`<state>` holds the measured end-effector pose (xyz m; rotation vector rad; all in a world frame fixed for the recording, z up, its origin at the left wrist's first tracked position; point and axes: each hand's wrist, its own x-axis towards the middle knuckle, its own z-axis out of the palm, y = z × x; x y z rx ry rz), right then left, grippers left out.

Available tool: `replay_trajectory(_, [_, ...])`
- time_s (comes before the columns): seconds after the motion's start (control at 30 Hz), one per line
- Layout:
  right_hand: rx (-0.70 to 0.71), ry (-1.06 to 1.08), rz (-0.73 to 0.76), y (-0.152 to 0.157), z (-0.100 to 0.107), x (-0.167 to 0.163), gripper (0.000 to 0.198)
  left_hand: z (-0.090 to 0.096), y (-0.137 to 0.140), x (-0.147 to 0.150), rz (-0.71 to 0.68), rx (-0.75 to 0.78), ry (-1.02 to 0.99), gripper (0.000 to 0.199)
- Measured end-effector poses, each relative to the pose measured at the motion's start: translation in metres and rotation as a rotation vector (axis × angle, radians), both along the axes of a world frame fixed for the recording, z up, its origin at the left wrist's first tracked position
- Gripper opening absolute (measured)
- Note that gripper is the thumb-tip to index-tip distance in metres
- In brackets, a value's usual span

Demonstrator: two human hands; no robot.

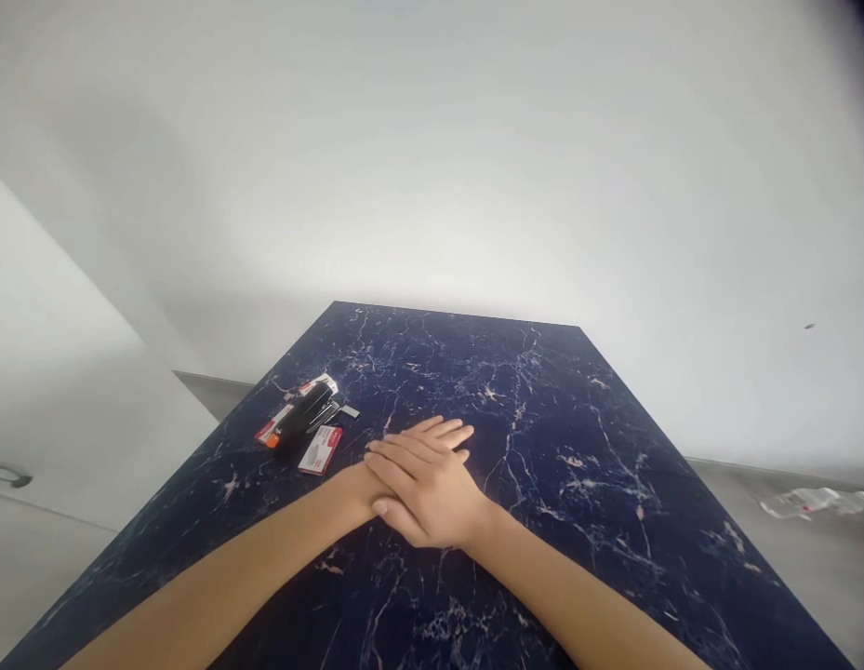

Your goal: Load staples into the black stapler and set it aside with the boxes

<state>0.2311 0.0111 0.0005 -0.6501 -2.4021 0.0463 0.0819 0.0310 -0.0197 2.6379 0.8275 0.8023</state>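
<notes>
My right hand lies across the back of my left hand, covering most of it. Only the left fingertips poke out beyond, stretched flat over the table. The right fingers are extended and slightly apart, with the thumb resting near the left wrist. Neither hand holds an object. To the left of the hands is a black stapler with an orange end. Around it are a red-and-white staple box and more red-and-white boxes partly hidden by the stapler. A small grey piece, perhaps a staple strip, sits by the stapler's right side.
The dark blue marble-patterned table narrows away towards a pale wall. On the floor at right lie clear plastic bottles. A white panel stands at left, with a round dark-and-light object low down beside it.
</notes>
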Motion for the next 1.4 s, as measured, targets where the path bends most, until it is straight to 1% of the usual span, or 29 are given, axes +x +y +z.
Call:
replay_trajectory(0.03, [0.044, 0.045, -0.007, 0.001, -0.001, 0.002, 0.047, 0.014, 0.002, -0.009, -0.019, 0.029, 0.027, 0.043])
replay_trajectory(0.1, [0.073, 0.121, -0.055, 0.004, -0.003, 0.007, 0.047, 0.041, 0.007, -0.032, -0.037, 0.110, 0.087, 0.037])
replay_trajectory(0.13, [0.057, 0.145, -0.091, 0.005, -0.003, 0.008, 0.048, 0.052, 0.010, -0.047, -0.011, 0.155, 0.101, 0.032])
replay_trajectory(0.17, [0.028, 0.160, -0.126, 0.006, -0.004, 0.009, 0.050, 0.059, 0.012, -0.064, 0.050, 0.198, 0.100, 0.030])
replay_trajectory(0.2, [-0.007, 0.168, -0.158, 0.007, -0.004, 0.009, 0.051, 0.064, 0.014, -0.082, 0.139, 0.235, 0.091, 0.031])
replay_trajectory(0.23, [-0.042, 0.169, -0.184, 0.008, -0.004, 0.009, 0.051, 0.065, 0.016, -0.102, 0.244, 0.254, 0.074, 0.036])
replay_trajectory(0.27, [-0.074, 0.167, -0.204, 0.009, -0.005, 0.008, 0.051, 0.063, 0.017, -0.121, 0.361, 0.242, 0.044, 0.042])
replay_trajectory(0.3, [-0.097, 0.166, -0.218, 0.009, -0.005, 0.008, 0.050, 0.058, 0.017, -0.138, 0.428, 0.214, 0.047, 0.051])
replay_trajectory(0.37, [-0.129, 0.167, -0.235, 0.010, -0.006, 0.006, 0.049, 0.046, 0.019, -0.163, 0.505, 0.129, 0.065, 0.062])
replay_trajectory(0.43, [-0.156, 0.156, -0.244, 0.011, -0.008, 0.006, 0.049, 0.033, 0.021, -0.176, 0.511, 0.003, 0.080, 0.069])
replay_trajectory(0.5, [-0.175, 0.139, -0.245, 0.011, -0.008, 0.005, 0.049, 0.023, 0.025, -0.179, 0.493, -0.109, 0.074, 0.075])
replay_trajectory(0.53, [-0.181, 0.128, -0.242, 0.011, -0.008, 0.005, 0.049, 0.019, 0.026, -0.179, 0.495, -0.138, 0.061, 0.077])
replay_trajectory(0.6, [-0.186, 0.106, -0.235, 0.011, -0.008, 0.005, 0.049, 0.015, 0.030, -0.179, 0.519, -0.147, 0.037, 0.077])
replay_trajectory(0.67, [-0.188, 0.084, -0.229, 0.011, -0.007, 0.005, 0.049, 0.015, 0.032, -0.182, 0.539, -0.139, 0.026, 0.073])
replay_trajectory(0.73, [-0.189, 0.073, -0.226, 0.011, -0.006, 0.005, 0.048, 0.015, 0.035, -0.187, 0.520, -0.159, 0.032, 0.071])
replay_trajectory(0.8, [-0.193, 0.066, -0.221, 0.011, -0.006, 0.005, 0.048, 0.016, 0.038, -0.192, 0.487, -0.214, 0.034, 0.072])
replay_trajectory(0.93, [-0.208, 0.045, -0.208, 0.011, -0.005, 0.005, 0.048, 0.018, 0.043, -0.197, 0.401, -0.371, -0.011, 0.077])
replay_trajectory(1.0, [-0.206, 0.045, -0.203, 0.011, -0.004, 0.005, 0.048, 0.021, 0.043, -0.195, 0.371, -0.393, -0.031, 0.075])
replay_trajectory(1.17, [-0.202, 0.051, -0.198, 0.012, -0.005, 0.004, 0.047, 0.025, 0.036, -0.183, 0.314, -0.349, -0.016, 0.070])
replay_trajectory(1.3, [-0.226, 0.082, -0.213, 0.012, -0.005, 0.004, 0.045, 0.027, 0.022, -0.159, 0.192, -0.366, 0.030, 0.063])
replay_trajectory(1.4, [-0.257, 0.163, -0.222, 0.012, -0.002, 0.005, 0.042, 0.030, 0.012, -0.140, 0.112, -0.343, 0.034, 0.058])
